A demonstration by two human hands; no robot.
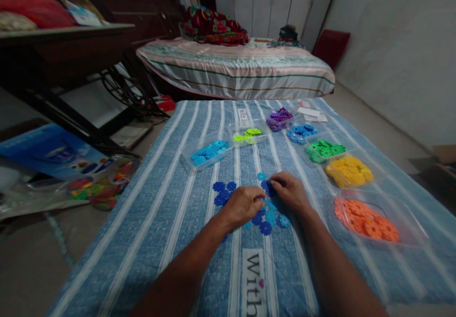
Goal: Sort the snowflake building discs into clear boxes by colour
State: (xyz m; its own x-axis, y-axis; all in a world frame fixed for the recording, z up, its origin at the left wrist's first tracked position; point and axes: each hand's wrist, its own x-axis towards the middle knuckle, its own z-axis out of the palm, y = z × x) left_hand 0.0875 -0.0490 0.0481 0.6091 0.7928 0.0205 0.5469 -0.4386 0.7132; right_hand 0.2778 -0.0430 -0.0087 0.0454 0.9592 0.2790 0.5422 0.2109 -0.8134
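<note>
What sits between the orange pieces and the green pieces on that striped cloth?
The yellow pieces sit between the orange pieces and the green pieces, as the head view shows.

The discs (270,216) look matt plastic, the tubs (409,224) smooth glossy plastic, the tablecloth (160,203) woven fabric

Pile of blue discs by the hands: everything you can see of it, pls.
The pile is loose discs with notched rims, plastic by their look, dark and light blue. They lie spread on the striped cloth, some overlapping: dark ones at picture left, both shades mixed at right. The left hand hides part of it; the right hand is at its far right edge, by a dark disc. What either hand grips is unclear.
</note>
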